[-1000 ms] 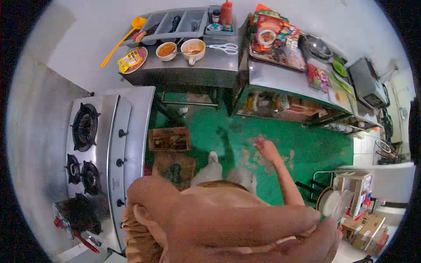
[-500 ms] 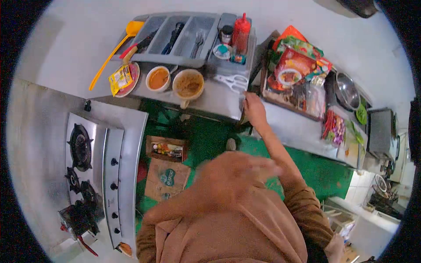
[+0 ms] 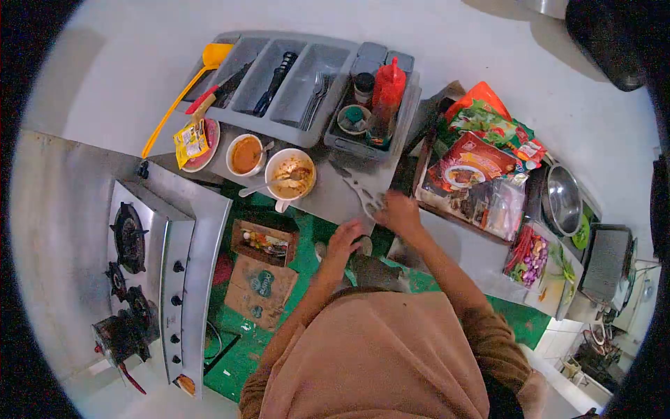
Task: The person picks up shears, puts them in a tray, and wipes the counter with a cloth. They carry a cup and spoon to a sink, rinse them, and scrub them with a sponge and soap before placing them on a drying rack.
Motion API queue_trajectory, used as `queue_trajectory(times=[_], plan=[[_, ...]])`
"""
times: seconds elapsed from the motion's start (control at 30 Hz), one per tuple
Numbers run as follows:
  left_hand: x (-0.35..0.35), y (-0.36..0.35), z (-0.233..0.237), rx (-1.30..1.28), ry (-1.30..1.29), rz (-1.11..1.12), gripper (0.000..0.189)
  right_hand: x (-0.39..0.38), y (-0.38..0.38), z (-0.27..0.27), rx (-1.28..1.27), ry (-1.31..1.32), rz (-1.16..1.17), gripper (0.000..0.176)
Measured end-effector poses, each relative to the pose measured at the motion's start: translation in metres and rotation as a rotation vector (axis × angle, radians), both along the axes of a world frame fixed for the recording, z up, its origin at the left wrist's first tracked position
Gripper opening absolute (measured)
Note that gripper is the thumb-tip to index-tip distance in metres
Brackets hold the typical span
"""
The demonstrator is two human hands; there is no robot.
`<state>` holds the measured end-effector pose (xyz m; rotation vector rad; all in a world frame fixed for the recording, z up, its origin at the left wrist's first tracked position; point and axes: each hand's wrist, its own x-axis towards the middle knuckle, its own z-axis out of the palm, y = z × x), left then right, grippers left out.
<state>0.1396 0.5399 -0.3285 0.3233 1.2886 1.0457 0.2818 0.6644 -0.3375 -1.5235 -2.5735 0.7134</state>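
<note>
Two hands are at the front edge of the steel bench point(image 3: 328, 201), where half a second ago only one was.

Left hand point(image 3: 344, 241): it has come forward from in front of the chest and now sits just below the bench's front edge, near the mug point(image 3: 289, 174) of sauce. Fingers are together, slightly bent, holding nothing. Contact with the edge cannot be confirmed.

Scissors point(image 3: 357, 190): on the bench near its front right corner, blades pointing away toward the cutlery tray point(image 3: 293, 77). They lay more square to the edge before and have turned.

Right hand point(image 3: 399, 211): previously beside the scissors, it now covers their handles with fingers curled round them.

Judgement: the scissors have passed from lying free to being gripped, apparently not yet lifted. The viewpoint has also closed on the bench.
</note>
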Motion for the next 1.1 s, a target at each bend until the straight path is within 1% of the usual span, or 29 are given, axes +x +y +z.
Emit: queue_trajectory(times=[0.03,0.07,0.13,0.17,0.23,0.27,0.33,0.37,0.43,0.47,0.53,0.57,0.63,0.67,0.8,0.87,1.0,1.07,1.1], plan=[[0.005,0.004,-0.003,-0.038,-0.072,0.048,0.038,0.004,-0.009,0.017,-0.179,0.003,-0.064,0.036],[0.012,0.008,0.007,-0.041,-0.075,0.049,0.038,0.007,-0.019,0.036,-0.356,0.006,-0.129,0.038],[0.021,0.017,0.037,-0.1,-0.209,0.015,0.038,0.011,-0.052,0.059,-0.273,0.212,-0.292,0.031],[0.023,0.017,0.039,-0.102,-0.209,0.012,0.038,0.011,-0.062,0.068,-0.274,0.212,-0.296,0.031],[0.024,0.013,0.046,0.15,-0.207,0.079,0.033,0.01,-0.076,0.083,-0.025,0.344,-0.253,0.024],[0.019,0.015,0.055,0.152,-0.204,0.076,0.033,0.01,-0.078,0.091,-0.023,0.347,-0.255,0.024],[0.001,0.026,0.092,0.189,-0.16,0.02,0.03,0.008,-0.078,0.107,0.049,0.556,-0.304,0.02],[-0.007,0.028,0.104,0.193,-0.155,0.019,0.03,0.001,-0.072,0.115,0.053,0.562,-0.304,0.02],[-0.025,0.028,0.121,0.207,-0.051,-0.051,0.03,-0.019,-0.053,0.127,0.121,0.732,-0.388,0.023],[-0.036,0.027,0.119,0.214,-0.046,-0.056,0.03,-0.021,-0.049,0.127,0.129,0.738,-0.391,0.023],[-0.059,0.023,0.112,0.301,0.133,-0.164,0.032,-0.02,-0.041,0.126,-0.572,0.666,-0.374,0.019],[-0.071,0.022,0.113,0.31,0.137,-0.166,0.032,-0.023,-0.036,0.128,-0.563,0.672,-0.372,0.019],[-0.096,0.018,0.12,0.283,-0.016,-0.141,0.033,-0.034,-0.029,0.138,-0.326,0.723,-0.402,0.014],[-0.106,0.018,0.125,0.306,0.062,-0.112,0.034,-0.041,-0.027,0.15,-0.37,0.742,-0.413,0.011],[-0.147,0.016,0.149,0.27,0.08,-0.168,0.034,-0.07,-0.031,0.154,-0.375,0.802,-0.424,0.01],[-0.164,0.016,0.154,0.289,0.089,-0.196,0.035,-0.083,-0.033,0.151,-0.258,0.804,-0.36,0.01],[-0.192,0.014,0.154,0.277,0.038,-0.215,0.038,-0.121,-0.047,0.161,-0.24,0.856,-0.355,0.016],[-0.194,0.016,0.139,0.36,0.05,-0.123,0.042,-0.146,-0.06,0.162,-0.457,0.917,-0.517,0.016],[-0.189,0.016,0.135,0.363,0.053,-0.119,0.042,-0.161,-0.069,0.155,-0.456,0.918,-0.512,0.016]])
